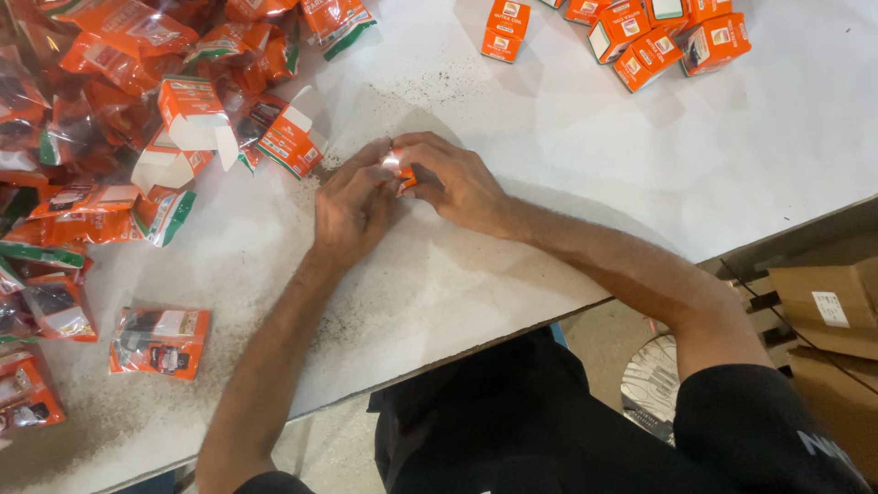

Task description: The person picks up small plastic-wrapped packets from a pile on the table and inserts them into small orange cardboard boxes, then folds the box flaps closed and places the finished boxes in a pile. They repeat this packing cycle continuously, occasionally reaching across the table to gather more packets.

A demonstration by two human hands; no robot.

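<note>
White counter, laminate top speckled with dark grit, seen from above; near edge runs diagonally from lower left up to the right. Nearest the camera: the person's dark shirt and lap below the near edge, brown cardboard cartons on the floor off the right end. Both forearms cross the near edge and converge at mid-counter. Left hand lies knuckles up, fingers curled inward toward the right; right hand comes in from the right with wrist bent, fingers arched over. Between the two sets of fingertips sits a small orange item with a pale or silvery end, pinched from both sides; most of it is hidden by the fingers, so its long axis cannot be read with certainty. It lies just above the counter surface, directly between the hands, equally close to each. Neither hand is spread; both are closed in a fingertip pinch on the item. Near the left edge: a single orange plastic packet lying flat, well apart from the hands. Farther, along the left edge and far left corner: a heap of orange packets, with open orange-and-white boxes just beyond the left hand. Far edge, right of centre: a cluster of closed orange boxes.
</note>
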